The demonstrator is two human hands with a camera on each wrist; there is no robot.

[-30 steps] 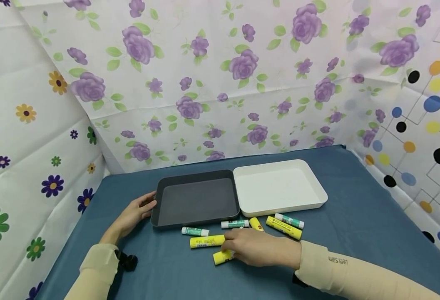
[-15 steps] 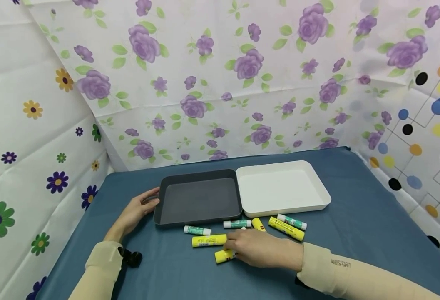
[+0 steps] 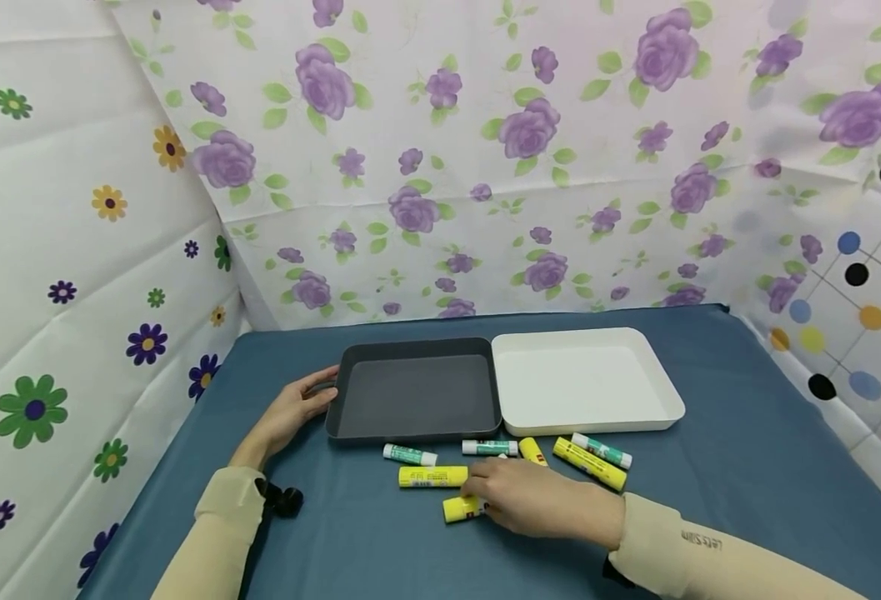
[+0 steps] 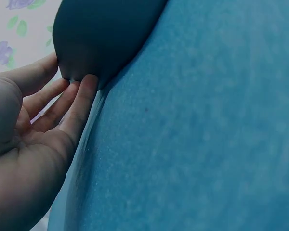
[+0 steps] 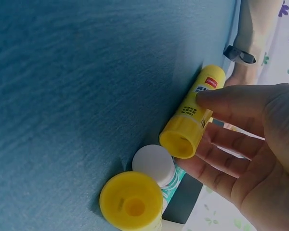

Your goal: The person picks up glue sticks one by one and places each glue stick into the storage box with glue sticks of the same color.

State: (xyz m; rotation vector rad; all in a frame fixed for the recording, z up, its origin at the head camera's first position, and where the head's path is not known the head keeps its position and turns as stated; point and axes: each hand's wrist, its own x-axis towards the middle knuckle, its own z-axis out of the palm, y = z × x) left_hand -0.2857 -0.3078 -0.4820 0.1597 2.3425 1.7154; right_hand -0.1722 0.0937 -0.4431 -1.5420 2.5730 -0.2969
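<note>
My left hand (image 3: 284, 418) touches the left end of the dark grey tray (image 3: 417, 435) with nearly straight fingers. In the left wrist view, the thumb and fingertips meet the end of that tray (image 4: 103, 38). My right hand (image 3: 541, 500) pinches a yellow glue stick (image 3: 461, 509) low over the cloth. Its thumb lies on the label side of the stick (image 5: 185, 118) in the right wrist view, the other fingers behind. Another yellow glue stick (image 3: 431, 477) lies just beyond. Close by the hand are a white cap (image 5: 153, 163) and a yellow end (image 5: 130, 199) of other sticks.
A white tray (image 3: 598, 425) adjoins the dark one on the right. Before the trays lie small green glue sticks (image 3: 410, 455), (image 3: 489, 447), (image 3: 602, 450) and yellow ones (image 3: 588, 463), (image 3: 533, 452). Blue cloth (image 3: 350, 542) covers the table; patterned sheets hang around it.
The head view has turned slightly left, so the scene shifts rightward. Both hands keep their places: left at the dark tray, right at the yellow glue stick.
</note>
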